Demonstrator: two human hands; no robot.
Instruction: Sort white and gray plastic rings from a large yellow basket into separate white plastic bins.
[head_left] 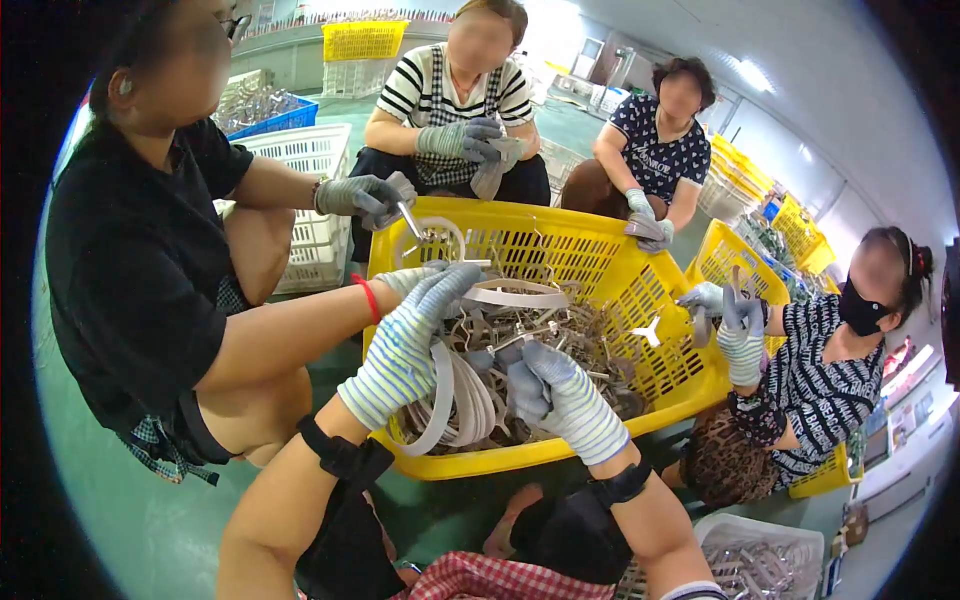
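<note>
My left hand (408, 335), in a striped work glove with grey-coated fingers, reaches over the left side of a yellow plastic basket (500, 464). Its fingers are stretched out, its thumb and palm hidden. A pale flat band (432, 420) curves below it, beside several stacked pale bands (478, 402). Another pale ring (516, 296) lies near its fingertips. My right hand (570, 395), gloved alike, is closed with bent fingers at a small metal fitting (522, 337) above the pile. Tangled metal clips and wire pieces (590, 345) fill the basket.
A co-worker's arm with a red wristband (367, 298) reaches in close beside my left hand. Other gloved people sit around the basket, handling pieces. A white crate (805, 540) of metal parts stands at lower right; white crates (325, 150) stand at left.
</note>
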